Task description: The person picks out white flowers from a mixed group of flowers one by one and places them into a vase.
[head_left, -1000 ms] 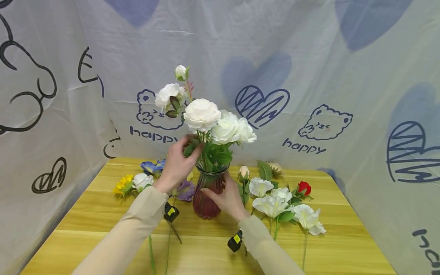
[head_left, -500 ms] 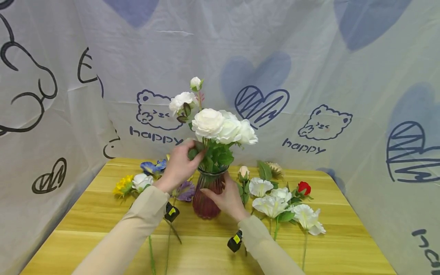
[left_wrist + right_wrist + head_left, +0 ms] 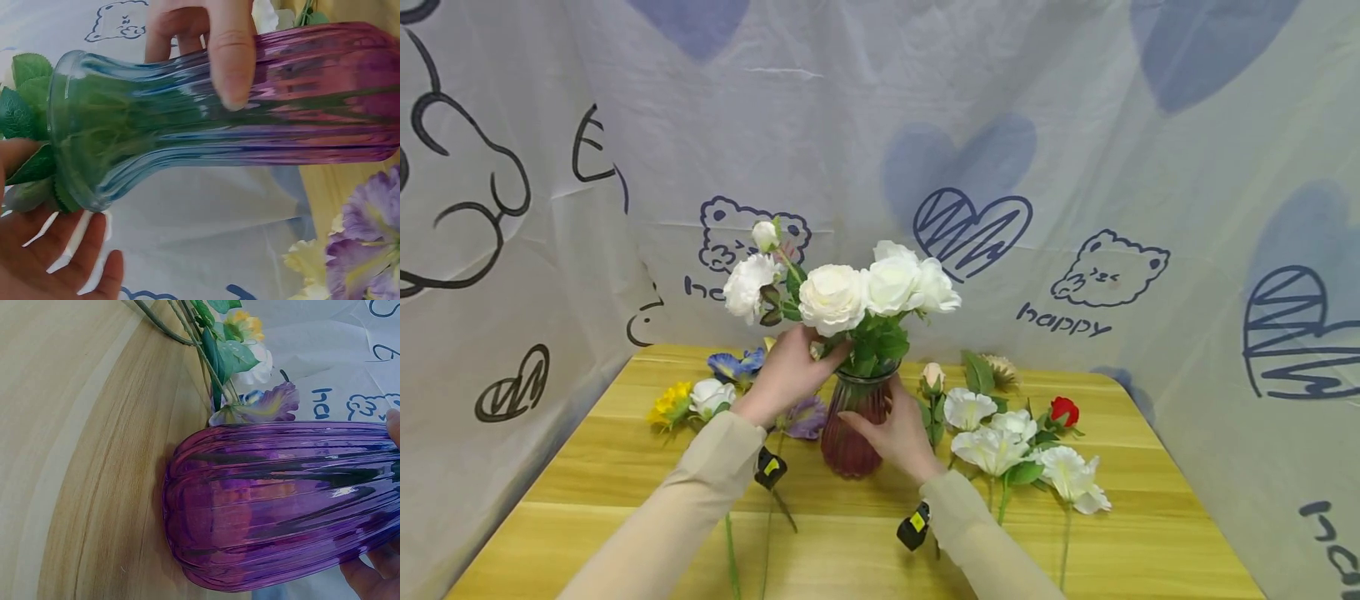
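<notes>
A ribbed glass vase (image 3: 852, 429), clear at the rim and pink-purple below, stands upright on the table; stems show through its glass in the left wrist view. My right hand (image 3: 897, 429) grips its side, thumb across the front (image 3: 232, 69). Just above the rim, my left hand (image 3: 793, 367) pinches the stems of a white flower spray (image 3: 832, 300), which has a bloom and a bud (image 3: 766, 236) leaning left. White roses (image 3: 895, 283) stand in the vase at the right. In the left wrist view, the left hand's fingers (image 3: 81, 256) lie beside the rim and leaves.
Left of the vase lie a yellow flower (image 3: 670, 404), a white rose (image 3: 710, 397), a blue flower (image 3: 733, 365) and a purple flower (image 3: 806, 417). To the right are a peach bud (image 3: 932, 377), several white flowers (image 3: 988, 450) and a red rose (image 3: 1063, 410). A patterned cloth (image 3: 865, 100) hangs behind the table.
The white spray first shifted right, then came down and tilted left, with my left hand moving slightly down and left. My right hand has stayed on the vase.
</notes>
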`<state>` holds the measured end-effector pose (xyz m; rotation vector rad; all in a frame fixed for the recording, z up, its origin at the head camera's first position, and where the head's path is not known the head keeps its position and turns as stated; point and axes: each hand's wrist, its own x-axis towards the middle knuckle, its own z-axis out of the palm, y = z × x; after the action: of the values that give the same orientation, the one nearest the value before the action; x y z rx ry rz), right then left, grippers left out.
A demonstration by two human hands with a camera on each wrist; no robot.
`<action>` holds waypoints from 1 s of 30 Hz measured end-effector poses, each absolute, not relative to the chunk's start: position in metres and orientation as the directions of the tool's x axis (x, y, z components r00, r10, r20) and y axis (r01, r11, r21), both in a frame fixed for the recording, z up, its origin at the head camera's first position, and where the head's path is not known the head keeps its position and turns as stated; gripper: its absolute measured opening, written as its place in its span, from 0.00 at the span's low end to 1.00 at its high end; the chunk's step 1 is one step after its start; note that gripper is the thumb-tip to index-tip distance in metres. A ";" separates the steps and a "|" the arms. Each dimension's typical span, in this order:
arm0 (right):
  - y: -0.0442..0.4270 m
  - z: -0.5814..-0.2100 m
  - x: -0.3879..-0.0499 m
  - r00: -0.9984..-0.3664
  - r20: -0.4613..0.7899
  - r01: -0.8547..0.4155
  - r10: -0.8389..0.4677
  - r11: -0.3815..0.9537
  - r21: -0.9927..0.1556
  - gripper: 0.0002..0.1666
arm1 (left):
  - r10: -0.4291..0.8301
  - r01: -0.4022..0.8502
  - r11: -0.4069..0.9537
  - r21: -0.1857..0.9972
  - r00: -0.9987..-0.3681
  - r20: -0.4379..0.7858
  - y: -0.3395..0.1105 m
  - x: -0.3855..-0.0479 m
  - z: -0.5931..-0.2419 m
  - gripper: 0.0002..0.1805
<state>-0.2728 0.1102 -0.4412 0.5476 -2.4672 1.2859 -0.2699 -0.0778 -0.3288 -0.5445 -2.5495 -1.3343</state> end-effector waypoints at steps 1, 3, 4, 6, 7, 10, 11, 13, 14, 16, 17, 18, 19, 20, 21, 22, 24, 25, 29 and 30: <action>0.110 -0.442 -0.273 -0.882 0.430 -0.463 -0.192 0.525 -0.714 0.47 | 0.211 0.414 0.498 0.762 -0.910 0.357 -0.078 -0.269 -0.331 0.30; 0.110 -0.442 -0.273 -0.885 0.425 -0.459 -0.191 0.521 -0.720 0.46 | 0.187 0.402 0.471 0.785 -0.915 0.356 -0.079 -0.268 -0.334 0.29; 0.110 -0.442 -0.273 -0.885 0.426 -0.459 -0.191 0.518 -0.722 0.46 | 0.178 0.395 0.460 0.795 -0.918 0.354 -0.080 -0.267 -0.335 0.29; 0.110 -0.442 -0.273 -0.883 0.428 -0.461 -0.191 0.516 -0.722 0.46 | 0.158 0.384 0.449 0.807 -0.923 0.351 -0.081 -0.266 -0.338 0.28; 0.110 -0.442 -0.273 -0.883 0.429 -0.463 -0.192 0.515 -0.722 0.46 | 0.146 0.379 0.449 0.809 -0.925 0.352 -0.082 -0.266 -0.340 0.27; 0.110 -0.442 -0.273 -0.881 0.432 -0.467 -0.195 0.516 -0.718 0.46 | 0.105 0.355 0.452 0.818 -0.932 0.347 -0.084 -0.265 -0.345 0.26; 0.110 -0.442 -0.273 -0.881 0.431 -0.466 -0.195 0.517 -0.718 0.46 | 0.093 0.349 0.451 0.821 -0.934 0.346 -0.084 -0.265 -0.346 0.25; 0.110 -0.442 -0.273 -0.883 0.427 -0.462 -0.194 0.519 -0.719 0.46 | 0.076 0.350 0.450 0.822 -0.932 0.355 -0.085 -0.265 -0.348 0.25; 0.110 -0.442 -0.272 -0.882 0.429 -0.464 -0.194 0.520 -0.718 0.46 | 0.073 0.358 0.450 0.818 -0.928 0.366 -0.085 -0.265 -0.348 0.24; 0.110 -0.442 -0.272 -0.884 0.427 -0.461 -0.192 0.519 -0.720 0.45 | 0.078 0.387 0.453 0.803 -0.915 0.396 -0.085 -0.266 -0.346 0.23; 0.110 -0.442 -0.272 -0.883 0.428 -0.461 -0.191 0.518 -0.720 0.45 | 0.083 0.404 0.455 0.794 -0.907 0.414 -0.085 -0.267 -0.345 0.22; 0.110 -0.441 -0.272 -0.883 0.429 -0.462 -0.191 0.517 -0.721 0.45 | 0.087 0.420 0.458 0.783 -0.898 0.431 -0.085 -0.267 -0.342 0.21; 0.110 -0.441 -0.272 -0.881 0.433 -0.465 -0.191 0.517 -0.718 0.45 | 0.093 0.436 0.463 0.772 -0.890 0.447 -0.085 -0.268 -0.340 0.20; 0.110 -0.442 -0.272 -0.880 0.434 -0.466 -0.191 0.518 -0.717 0.45 | 0.096 0.444 0.469 0.763 -0.885 0.456 -0.085 -0.269 -0.336 0.20; 0.110 -0.442 -0.272 -0.881 0.433 -0.464 -0.189 0.520 -0.718 0.45 | 0.098 0.451 0.475 0.756 -0.880 0.464 -0.085 -0.271 -0.333 0.20; 0.110 -0.442 -0.273 -0.879 0.437 -0.468 -0.191 0.521 -0.714 0.46 | 0.101 0.450 0.475 0.756 -0.882 0.461 -0.086 -0.272 -0.329 0.20; 0.110 -0.442 -0.273 -0.878 0.440 -0.470 -0.190 0.524 -0.710 0.46 | 0.105 0.441 0.486 0.755 -0.887 0.450 -0.086 -0.276 -0.322 0.21; 0.110 -0.442 -0.273 -0.879 0.437 -0.467 -0.189 0.527 -0.710 0.46 | 0.111 0.429 0.493 0.756 -0.894 0.435 -0.087 -0.278 -0.318 0.22; 0.110 -0.441 -0.272 -0.886 0.424 -0.454 -0.187 0.525 -0.720 0.47 | 0.143 0.357 0.536 0.765 -0.932 0.334 -0.087 -0.287 -0.310 0.23; 0.110 -0.441 -0.272 -0.887 0.422 -0.453 -0.187 0.525 -0.721 0.47 | 0.156 0.335 0.549 0.765 -0.941 0.300 -0.087 -0.289 -0.310 0.24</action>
<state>-0.2718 0.1102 -0.4411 0.5353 -2.4754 1.2964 -0.2891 -0.0870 -0.3098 -0.4151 -2.5869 -1.3413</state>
